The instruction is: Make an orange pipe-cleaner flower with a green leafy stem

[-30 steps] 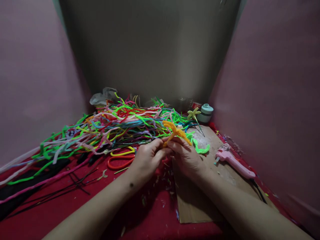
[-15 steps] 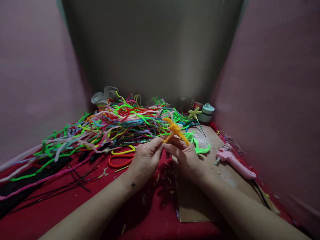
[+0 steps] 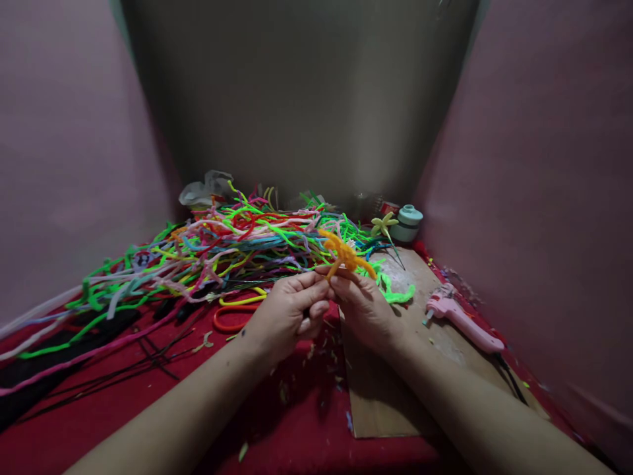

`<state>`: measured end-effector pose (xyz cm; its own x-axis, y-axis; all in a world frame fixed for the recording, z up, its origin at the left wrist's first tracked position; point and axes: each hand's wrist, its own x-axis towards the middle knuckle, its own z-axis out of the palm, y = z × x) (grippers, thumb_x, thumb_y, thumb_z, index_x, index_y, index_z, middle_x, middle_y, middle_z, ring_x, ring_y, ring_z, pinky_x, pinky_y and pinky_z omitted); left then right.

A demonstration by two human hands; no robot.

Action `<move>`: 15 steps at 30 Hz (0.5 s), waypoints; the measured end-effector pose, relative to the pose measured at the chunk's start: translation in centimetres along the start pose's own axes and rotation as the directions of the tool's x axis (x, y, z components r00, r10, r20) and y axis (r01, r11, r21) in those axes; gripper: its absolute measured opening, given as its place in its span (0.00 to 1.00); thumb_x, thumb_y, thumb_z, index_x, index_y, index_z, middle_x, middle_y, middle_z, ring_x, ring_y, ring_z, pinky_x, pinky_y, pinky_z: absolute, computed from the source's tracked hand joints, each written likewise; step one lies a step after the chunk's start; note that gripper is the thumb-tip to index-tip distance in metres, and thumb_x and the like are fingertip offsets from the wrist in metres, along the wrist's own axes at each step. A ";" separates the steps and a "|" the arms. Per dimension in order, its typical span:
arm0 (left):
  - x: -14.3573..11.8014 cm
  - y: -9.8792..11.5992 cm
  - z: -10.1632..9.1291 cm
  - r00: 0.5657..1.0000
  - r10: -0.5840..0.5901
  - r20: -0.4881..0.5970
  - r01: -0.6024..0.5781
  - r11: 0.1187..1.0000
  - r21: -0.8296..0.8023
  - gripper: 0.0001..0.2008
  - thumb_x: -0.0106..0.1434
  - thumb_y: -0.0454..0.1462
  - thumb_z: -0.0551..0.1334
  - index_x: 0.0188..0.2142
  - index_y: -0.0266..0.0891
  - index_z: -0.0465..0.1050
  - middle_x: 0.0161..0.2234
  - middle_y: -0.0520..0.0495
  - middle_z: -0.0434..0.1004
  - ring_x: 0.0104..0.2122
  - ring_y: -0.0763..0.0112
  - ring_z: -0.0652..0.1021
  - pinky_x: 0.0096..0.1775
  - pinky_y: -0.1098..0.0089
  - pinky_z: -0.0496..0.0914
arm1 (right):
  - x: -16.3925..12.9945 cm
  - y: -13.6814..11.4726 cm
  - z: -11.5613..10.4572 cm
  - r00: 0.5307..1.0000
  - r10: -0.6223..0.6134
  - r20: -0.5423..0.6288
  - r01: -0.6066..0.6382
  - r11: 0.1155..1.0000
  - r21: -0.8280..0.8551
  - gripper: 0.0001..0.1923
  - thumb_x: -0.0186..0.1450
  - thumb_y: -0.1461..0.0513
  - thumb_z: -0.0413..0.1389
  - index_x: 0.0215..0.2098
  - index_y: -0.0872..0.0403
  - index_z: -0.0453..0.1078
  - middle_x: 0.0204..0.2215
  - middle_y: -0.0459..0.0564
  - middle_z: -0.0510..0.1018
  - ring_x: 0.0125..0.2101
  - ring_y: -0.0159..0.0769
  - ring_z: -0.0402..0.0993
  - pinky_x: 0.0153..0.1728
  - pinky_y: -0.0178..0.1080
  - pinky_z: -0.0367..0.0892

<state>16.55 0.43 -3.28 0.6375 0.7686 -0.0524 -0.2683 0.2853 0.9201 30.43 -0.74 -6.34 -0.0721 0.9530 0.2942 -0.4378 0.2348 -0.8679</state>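
Both hands have drawn closer together since half a second ago, and the orange pipe-cleaner shape (image 3: 345, 254) has tipped a little to the left above them. The left hand (image 3: 287, 315) curls its fingers inward, thumb and forefinger pinching the lower stem of the fuzzy orange piece. The right hand (image 3: 364, 307) meets it at 3 o'clock, fingertips closed on the same stem, so the two hands touch at the knuckles. The orange piece is a twisted, bristly figure with several bent arms splaying out above the fingertips, held in the air in front of the pile of pipe cleaners (image 3: 222, 247).

That pile sprawls at 10 to 12 o'clock from the hands: long, soft, wiry strands in neon green, pink, red, blue and white, tangled loosely on the red cloth (image 3: 148, 409). Thin dark wires (image 3: 153, 359) lie flat at 9 o'clock. Orange-handled scissors (image 3: 232, 316) rest just left of the left hand, their loops smooth and glossy. A flat brown board (image 3: 395, 389) lies under the right forearm. On it, at 3 o'clock, sits a pink glue gun (image 3: 462, 318), and a curled green chenille piece (image 3: 398, 293) lies just beyond the right hand. At 1 o'clock stand a pale yellow-green pipe-cleaner flower (image 3: 383, 225) and a round mint-coloured spool (image 3: 408, 223).
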 end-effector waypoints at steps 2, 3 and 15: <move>0.0 0.0 -0.4 0.995 -0.042 0.090 0.048 0.996 -0.069 0.07 0.62 0.39 0.58 0.31 0.37 0.67 0.16 0.60 0.57 0.11 0.88 0.49 0.15 0.80 0.46 | 0.0 -0.1 0.0 1.000 -0.008 0.018 0.009 1.000 -0.016 0.06 0.59 0.58 0.58 0.32 0.51 0.76 0.24 0.44 0.73 0.28 0.33 0.68 0.42 0.41 0.63; 0.0 0.0 -0.5 0.992 -0.050 0.118 0.060 0.995 -0.081 0.07 0.62 0.39 0.58 0.30 0.37 0.67 0.15 0.61 0.56 0.11 0.88 0.49 0.14 0.80 0.46 | -0.1 -0.2 0.1 1.000 -0.018 0.020 0.018 0.999 -0.026 0.06 0.59 0.58 0.58 0.29 0.51 0.75 0.23 0.44 0.72 0.29 0.33 0.67 0.42 0.41 0.63; 0.0 -0.4 0.9 0.922 0.376 -0.092 -0.226 0.716 0.661 0.08 0.60 0.38 0.59 0.36 0.36 0.72 0.25 0.52 0.73 0.20 0.78 0.70 0.21 0.77 0.61 | -0.8 0.2 0.6 0.977 -0.149 -0.152 0.125 0.980 -0.156 0.08 0.61 0.60 0.56 0.37 0.49 0.76 0.28 0.45 0.73 0.29 0.32 0.66 0.36 0.37 0.63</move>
<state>17.28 -0.20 -3.27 0.4203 0.8688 0.2616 0.1414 -0.3475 0.9270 29.85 -1.58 -6.53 0.1316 0.9251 0.3561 -0.2978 0.3795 -0.8760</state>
